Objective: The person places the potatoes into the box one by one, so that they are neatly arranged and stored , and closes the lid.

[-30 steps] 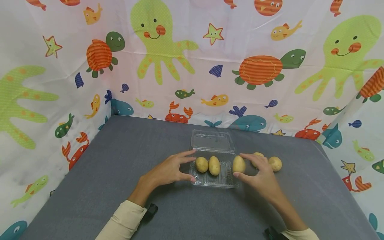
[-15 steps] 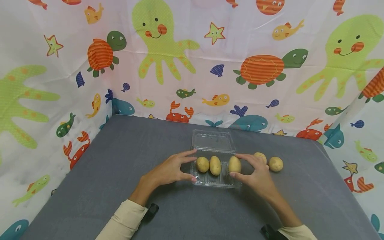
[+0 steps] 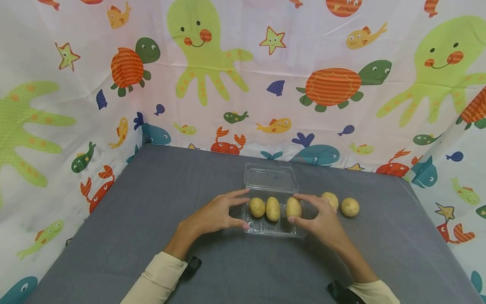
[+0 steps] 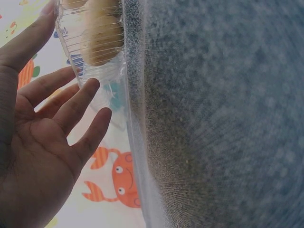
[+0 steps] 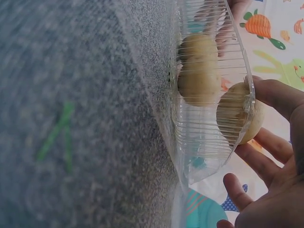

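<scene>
A clear plastic clamshell container (image 3: 265, 231) lies with its lid (image 3: 271, 177) folded back. Two potatoes, a rounder one (image 3: 257, 207) and a longer one (image 3: 273, 209), sit side by side in its left part. My right hand (image 3: 322, 217) pinches a third potato (image 3: 293, 207) between thumb and fingers, over the container's right part; in the right wrist view this potato (image 5: 240, 114) is higher than the other two. My left hand (image 3: 216, 214) touches the container's left rim with thumb and fingertips, fingers mostly straight, as the left wrist view also shows.
Two more potatoes lie on the grey table to the right: one (image 3: 330, 200) partly behind my right hand, the other (image 3: 349, 207) farther right. A sea-animal printed cloth (image 3: 235, 101) hangs behind and along the sides of the table (image 3: 125, 236).
My right hand has carried its potato leftward from the container's right edge to over its right part. My left hand has stayed at the left rim.
</scene>
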